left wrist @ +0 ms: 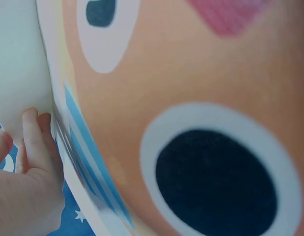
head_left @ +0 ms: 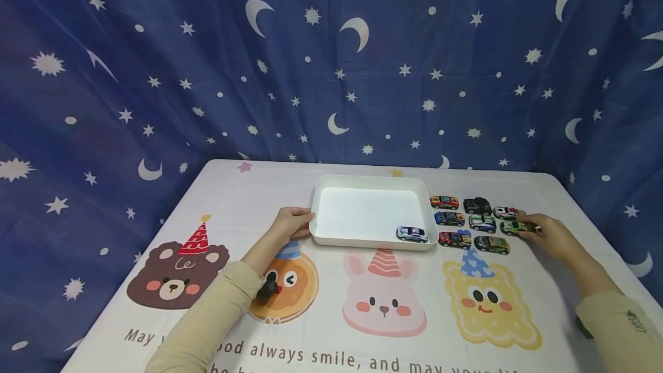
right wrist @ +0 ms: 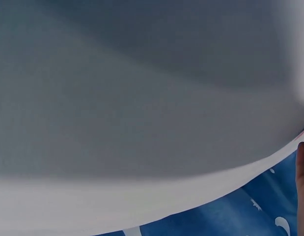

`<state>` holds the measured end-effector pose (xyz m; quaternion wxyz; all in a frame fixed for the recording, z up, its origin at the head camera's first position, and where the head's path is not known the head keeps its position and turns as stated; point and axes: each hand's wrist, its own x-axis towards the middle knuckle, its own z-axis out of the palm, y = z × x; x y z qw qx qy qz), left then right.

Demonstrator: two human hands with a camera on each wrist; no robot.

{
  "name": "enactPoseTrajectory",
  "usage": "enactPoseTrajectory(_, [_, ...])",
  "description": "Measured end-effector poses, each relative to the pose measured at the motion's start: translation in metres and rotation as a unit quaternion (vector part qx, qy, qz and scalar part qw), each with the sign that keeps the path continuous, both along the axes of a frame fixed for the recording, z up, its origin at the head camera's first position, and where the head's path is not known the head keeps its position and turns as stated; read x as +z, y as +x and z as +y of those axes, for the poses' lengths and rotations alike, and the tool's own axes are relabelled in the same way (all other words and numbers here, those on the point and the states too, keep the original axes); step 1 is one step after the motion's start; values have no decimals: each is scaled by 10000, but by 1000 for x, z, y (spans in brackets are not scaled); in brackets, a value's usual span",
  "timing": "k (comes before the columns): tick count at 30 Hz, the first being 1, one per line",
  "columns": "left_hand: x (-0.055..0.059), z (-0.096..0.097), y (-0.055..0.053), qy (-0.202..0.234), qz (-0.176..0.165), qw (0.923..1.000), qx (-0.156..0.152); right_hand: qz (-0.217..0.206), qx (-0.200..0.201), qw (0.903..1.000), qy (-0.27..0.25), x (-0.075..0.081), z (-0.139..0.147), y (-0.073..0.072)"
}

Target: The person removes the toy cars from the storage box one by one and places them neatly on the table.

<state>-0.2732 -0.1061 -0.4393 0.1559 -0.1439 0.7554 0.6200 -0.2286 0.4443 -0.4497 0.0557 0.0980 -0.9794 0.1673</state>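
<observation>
A white rectangular tray [head_left: 365, 212] lies on the table, with one white-and-blue toy car [head_left: 412, 234] in its near right corner. My left hand [head_left: 291, 223] grips the tray's left wall, fingers and thumb on either side of it in the left wrist view. To the right of the tray, my right hand [head_left: 551, 238] pinches a green toy car [head_left: 518, 227] at its right end; some of that car is hidden by the fingers. A white-and-red toy car [head_left: 505, 212] sits just behind it, close to the fingertips. Only the edge of the right hand shows in the right wrist view.
Between tray and right hand stand several more toy cars, among them a red one [head_left: 444, 202], a black one [head_left: 477, 206] and a green-and-orange one [head_left: 492, 244]. The tablecloth [head_left: 305, 350] bears cartoon prints. A blue star-patterned curtain [head_left: 331, 73] hangs behind the table.
</observation>
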Motion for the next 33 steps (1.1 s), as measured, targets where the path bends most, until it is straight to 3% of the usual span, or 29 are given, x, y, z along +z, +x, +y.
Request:
enactPoseTrajectory(7, [1,2,-1,-8,-7,10000,-8,98,53,9999,95,-2,2,-1])
enactPoseTrajectory(19, [2,1,0,-9,-27,10000,-50,-291,189,9991,224,5,-4,-4])
enactPoseTrajectory(33, [1,1,0,-34,-10,10000,-53,76,352,9992,145,12,-1,-4])
